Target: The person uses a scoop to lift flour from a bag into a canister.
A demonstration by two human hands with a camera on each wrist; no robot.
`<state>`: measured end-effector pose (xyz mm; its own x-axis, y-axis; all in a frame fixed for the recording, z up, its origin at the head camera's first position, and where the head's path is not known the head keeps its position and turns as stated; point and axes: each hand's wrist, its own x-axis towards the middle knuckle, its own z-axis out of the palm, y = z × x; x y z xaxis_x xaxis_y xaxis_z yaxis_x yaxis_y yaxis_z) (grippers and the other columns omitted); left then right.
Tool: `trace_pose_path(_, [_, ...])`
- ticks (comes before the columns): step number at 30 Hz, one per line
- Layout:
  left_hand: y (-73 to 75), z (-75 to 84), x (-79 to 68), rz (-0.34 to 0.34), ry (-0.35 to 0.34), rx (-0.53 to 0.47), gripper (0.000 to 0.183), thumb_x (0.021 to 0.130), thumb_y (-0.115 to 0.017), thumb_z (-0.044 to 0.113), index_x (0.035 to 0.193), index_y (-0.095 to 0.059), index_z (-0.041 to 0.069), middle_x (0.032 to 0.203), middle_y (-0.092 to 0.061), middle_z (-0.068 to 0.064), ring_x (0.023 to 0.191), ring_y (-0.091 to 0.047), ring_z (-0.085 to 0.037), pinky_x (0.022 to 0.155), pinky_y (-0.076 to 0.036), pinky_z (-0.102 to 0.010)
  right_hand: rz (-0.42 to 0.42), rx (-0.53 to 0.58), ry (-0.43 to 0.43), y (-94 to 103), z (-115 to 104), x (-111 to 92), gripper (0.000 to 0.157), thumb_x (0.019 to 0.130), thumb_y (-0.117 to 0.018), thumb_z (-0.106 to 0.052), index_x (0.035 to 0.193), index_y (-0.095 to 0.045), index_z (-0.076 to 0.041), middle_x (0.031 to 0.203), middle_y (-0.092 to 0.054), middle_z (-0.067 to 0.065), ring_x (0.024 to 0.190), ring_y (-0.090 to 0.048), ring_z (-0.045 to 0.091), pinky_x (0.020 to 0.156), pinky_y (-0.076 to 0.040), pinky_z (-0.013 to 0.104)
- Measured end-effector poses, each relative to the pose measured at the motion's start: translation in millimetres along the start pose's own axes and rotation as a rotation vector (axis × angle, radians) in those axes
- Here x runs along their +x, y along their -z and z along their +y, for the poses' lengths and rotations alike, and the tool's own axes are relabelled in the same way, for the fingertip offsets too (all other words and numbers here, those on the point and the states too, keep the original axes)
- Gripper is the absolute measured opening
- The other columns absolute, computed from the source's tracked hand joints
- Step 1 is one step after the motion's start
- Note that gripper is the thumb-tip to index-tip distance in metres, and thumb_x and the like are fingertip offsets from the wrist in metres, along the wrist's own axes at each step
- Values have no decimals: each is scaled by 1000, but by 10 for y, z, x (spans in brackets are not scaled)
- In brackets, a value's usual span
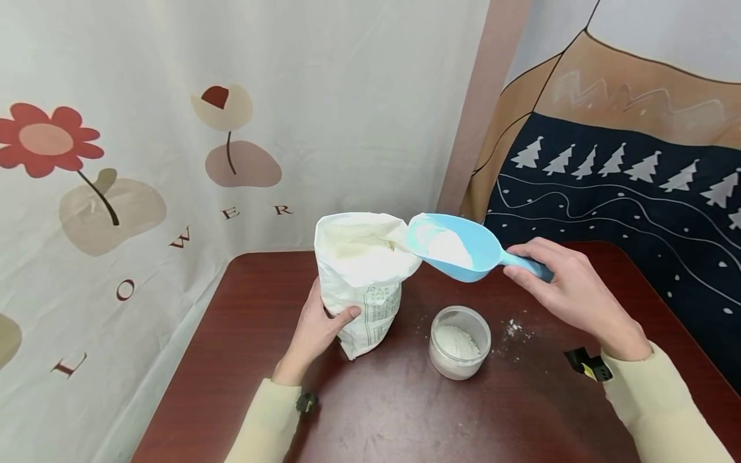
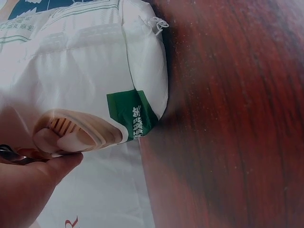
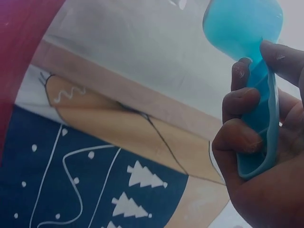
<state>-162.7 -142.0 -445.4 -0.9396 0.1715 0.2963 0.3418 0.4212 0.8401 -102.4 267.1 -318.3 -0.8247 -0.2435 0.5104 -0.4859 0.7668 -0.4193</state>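
A white bag of flour stands with its top open and white powder inside. My left hand grips it low on the left side, thumb across the front. In the left wrist view the bag shows a printed steamer picture and a green label. My right hand holds a light blue scoop by its handle, fingers curled round it in the right wrist view. The scoop carries white flour, and its tip touches or overlaps the bag's right rim. Below the scoop, a clear round jar holds some flour.
Spilled flour lies on the dark red-brown table to the right of the jar. A white curtain with flower prints hangs behind, and a dark blue cloth with white trees hangs at the right.
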Motion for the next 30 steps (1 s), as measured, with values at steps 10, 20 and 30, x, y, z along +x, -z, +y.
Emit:
trace_pose_path(10, [1,-17,-1,3,-16,-10,97,81,-86,51,157,-36,17,148,-49,-6,134,-48,-25,111,-37,-52,7,-7,-47,101,99,-236,30,90,-81,-8,118,-73,-13,106,-70,-3,86,-53,6,72,-44,11])
trace_pose_path(20, [4,-7,2,4,-21,-16,99,80,-85,57,156,-37,16,148,-49,-8,133,-50,-28,110,-38,-54,-22,-44,-46,139,171,-432,29,90,-82,-10,117,-72,-14,105,-69,-3,86,-52,4,73,-45,9])
trace_pose_path(30, [-6,-8,6,2,-15,-23,96,80,-88,49,156,-37,16,147,-49,-6,132,-49,-25,111,-38,-51,-77,-38,-29,166,317,-664,32,86,-84,-8,114,-74,-20,102,-64,-10,83,-53,4,68,-46,13])
